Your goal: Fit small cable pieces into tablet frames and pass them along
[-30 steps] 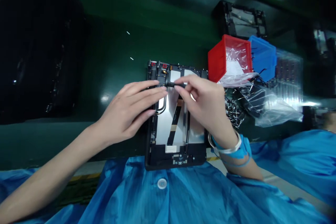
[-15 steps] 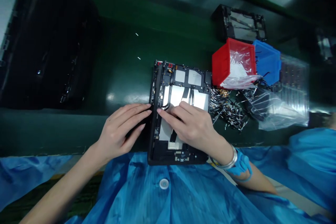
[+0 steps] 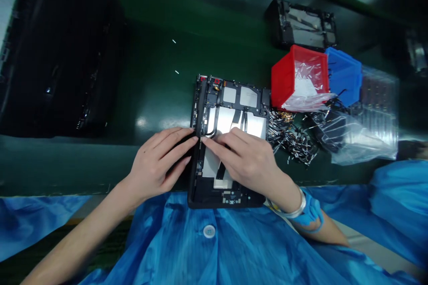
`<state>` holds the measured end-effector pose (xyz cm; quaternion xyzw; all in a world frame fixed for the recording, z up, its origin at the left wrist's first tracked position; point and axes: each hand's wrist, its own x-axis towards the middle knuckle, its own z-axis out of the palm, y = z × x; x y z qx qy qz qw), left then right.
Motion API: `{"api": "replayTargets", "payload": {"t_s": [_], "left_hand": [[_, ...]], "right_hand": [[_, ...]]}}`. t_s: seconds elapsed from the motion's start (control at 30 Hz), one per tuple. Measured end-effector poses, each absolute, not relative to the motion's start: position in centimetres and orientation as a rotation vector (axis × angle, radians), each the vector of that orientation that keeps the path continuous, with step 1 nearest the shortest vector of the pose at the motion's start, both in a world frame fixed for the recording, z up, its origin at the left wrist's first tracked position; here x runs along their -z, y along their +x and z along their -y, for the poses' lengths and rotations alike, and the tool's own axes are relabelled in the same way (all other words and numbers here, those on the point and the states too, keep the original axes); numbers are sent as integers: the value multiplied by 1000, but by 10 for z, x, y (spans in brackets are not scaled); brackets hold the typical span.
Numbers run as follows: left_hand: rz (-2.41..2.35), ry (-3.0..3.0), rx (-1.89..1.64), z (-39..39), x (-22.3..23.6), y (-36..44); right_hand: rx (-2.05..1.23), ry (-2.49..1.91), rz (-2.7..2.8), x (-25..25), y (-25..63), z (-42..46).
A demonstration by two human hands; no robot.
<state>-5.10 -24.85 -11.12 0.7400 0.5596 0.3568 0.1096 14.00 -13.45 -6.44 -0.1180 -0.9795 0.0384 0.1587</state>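
The left hand (image 3: 160,160) and right hand (image 3: 248,156) move down from the upper part of an opened tablet (image 3: 228,117) to its left edge, left fingers slightly spread, right fingers curled; whether either pinches anything cannot be told, the tablet lying at the green bench's near edge, just beside loose cables (image 3: 294,138)

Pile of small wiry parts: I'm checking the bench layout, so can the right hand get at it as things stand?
Probably yes: the pile of small wiry parts lies right of the opened device, its near part uncovered, though the right hand is on the device.
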Motion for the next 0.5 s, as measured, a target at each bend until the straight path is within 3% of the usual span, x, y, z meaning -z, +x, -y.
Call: {"api": "replayTargets", "payload": {"t_s": [0.1, 0.2, 0.27, 0.37, 0.5], "left_hand": [[-1815, 1929, -1072, 259, 108, -41], [-1956, 1790, -940, 274, 108, -25], [-1960, 1768, -883, 280, 109, -12], [-1950, 1751, -921, 285, 105, 2], [-2013, 1657, -950, 290, 88, -4]], "right_hand": [[-141, -664, 2614, 61, 165, 135], [-59, -1337, 2338, 68, 195, 140], [-192, -1668, 2258, 77, 210, 148], [-632, -1791, 2248, 85, 216, 161], [-931, -1677, 2118, 80, 203, 169]]}}
